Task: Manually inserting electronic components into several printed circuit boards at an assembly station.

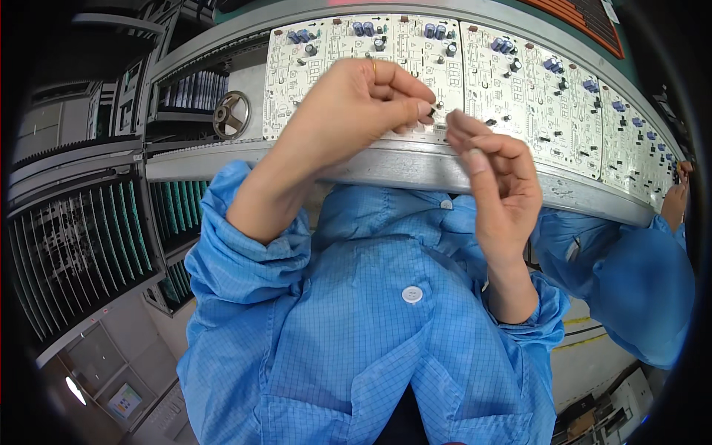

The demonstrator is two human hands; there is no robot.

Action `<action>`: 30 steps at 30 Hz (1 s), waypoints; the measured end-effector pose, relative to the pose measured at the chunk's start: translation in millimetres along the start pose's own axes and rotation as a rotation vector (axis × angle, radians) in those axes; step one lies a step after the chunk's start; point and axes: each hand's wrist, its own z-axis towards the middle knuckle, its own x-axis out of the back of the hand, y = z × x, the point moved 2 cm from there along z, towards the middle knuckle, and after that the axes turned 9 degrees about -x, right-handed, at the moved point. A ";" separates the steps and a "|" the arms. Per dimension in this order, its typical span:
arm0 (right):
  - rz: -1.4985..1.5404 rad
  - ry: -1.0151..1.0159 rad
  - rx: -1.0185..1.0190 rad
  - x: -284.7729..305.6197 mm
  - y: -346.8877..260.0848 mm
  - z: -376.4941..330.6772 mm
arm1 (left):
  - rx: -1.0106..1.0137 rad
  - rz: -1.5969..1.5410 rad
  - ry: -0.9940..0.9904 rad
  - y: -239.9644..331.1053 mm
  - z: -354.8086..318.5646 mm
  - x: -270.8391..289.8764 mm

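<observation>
My left hand [360, 104] reaches over a white circuit board [282, 104], thumb and forefinger pinched on a small black component [432, 113]. That part is held just above the board's near edge. Beside it on the right, my right hand [500, 174] is raised over the metal rail [415, 165], its fingers curled toward the thumb. Its fingertips are blurred, and whatever may lie between them cannot be made out. Blue capacitors, black parts and small connectors stand on the board. A second white circuit board [541, 126] adjoins it on the right, similarly populated.
Further right lies another populated board [619, 167], where a co-worker's hand [673, 204] works; their blue cap [641, 289] is close by. A handwheel [231, 115] sits left of the boards. Racks of upright boards [81, 252] stand at left. Orange-red trays [582, 22] lie beyond the rail.
</observation>
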 end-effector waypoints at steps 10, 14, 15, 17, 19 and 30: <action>0.095 -0.062 0.014 0.4 5.2 -18.9 | -0.332 0.779 -0.031 5.5 6.1 -0.6; -0.035 -0.118 -0.005 -3.6 9.8 -23.9 | -0.479 0.890 -0.113 5.1 7.4 -5.0; -0.037 -0.124 0.001 -3.7 10.3 -24.3 | -0.500 0.903 -0.116 3.6 7.7 -5.1; -0.043 -0.137 0.016 -3.1 11.1 -24.6 | -0.544 0.930 -0.122 1.9 8.2 -6.0; -0.030 -0.136 0.020 -1.1 11.9 -25.1 | -0.554 0.944 -0.126 3.5 8.7 -7.9; 0.005 -0.156 -0.055 2.1 16.0 -38.6 | -0.453 0.936 -0.175 9.0 7.4 -18.6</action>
